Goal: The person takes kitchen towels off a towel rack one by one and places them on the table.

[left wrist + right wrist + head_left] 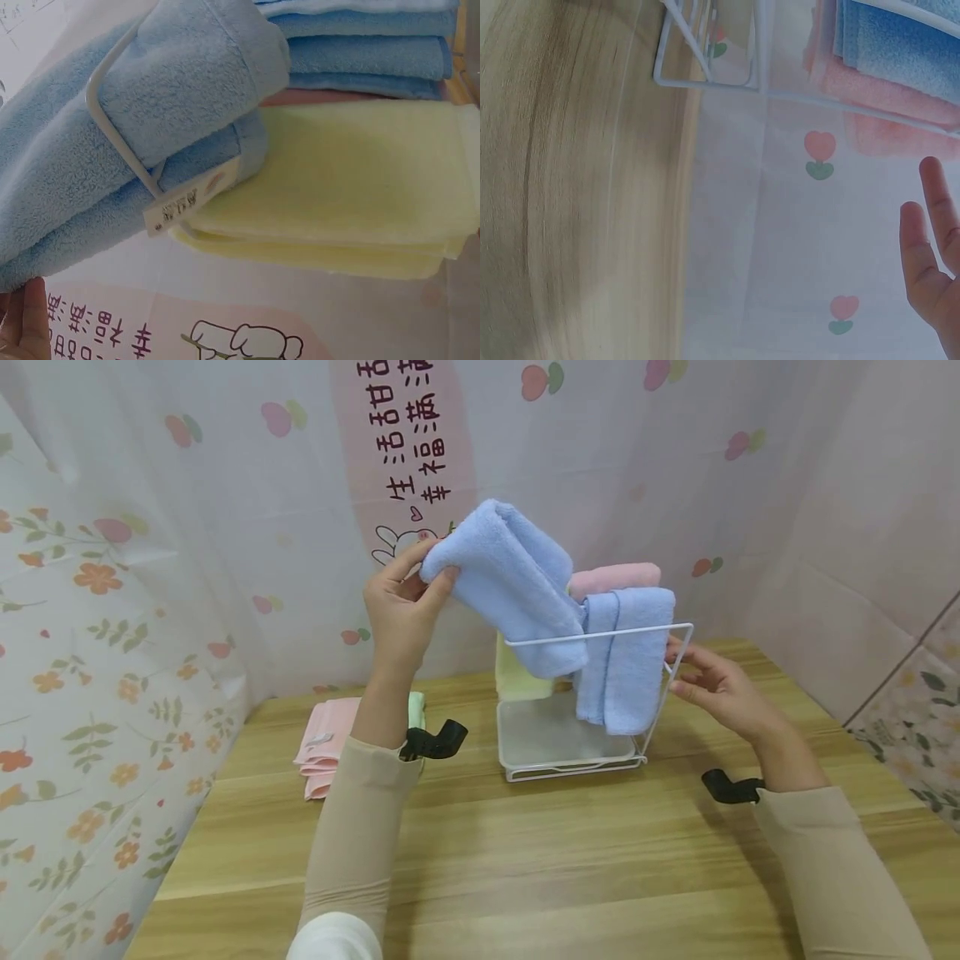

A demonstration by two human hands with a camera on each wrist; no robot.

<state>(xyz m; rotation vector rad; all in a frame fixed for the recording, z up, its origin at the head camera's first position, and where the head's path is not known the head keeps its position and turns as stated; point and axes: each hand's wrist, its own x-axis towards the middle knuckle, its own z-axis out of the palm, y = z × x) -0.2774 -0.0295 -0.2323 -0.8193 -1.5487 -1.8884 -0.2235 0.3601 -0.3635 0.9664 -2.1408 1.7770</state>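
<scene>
My left hand (401,610) pinches a folded light blue towel (502,568) by its upper left end, fingers behind and thumb in front. The towel slants down to the right, its lower end inside the left end of a white wire rack (682,652). A paper tag (191,199) shows on it in the left wrist view. My right hand (723,689) is at the rack's right side, fingers extended and holding nothing. Another blue towel (633,668) hangs on the rack, with a pink towel (618,578) behind it and a yellow towel (360,180) to the left.
A pale drip tray (555,735) sits in the rack's base. Left of the rack, a folded pink towel (326,727) and a green towel (417,710) lie on the wooden table (487,860), partly behind my left forearm. Printed curtains (247,527) hang behind and at the sides.
</scene>
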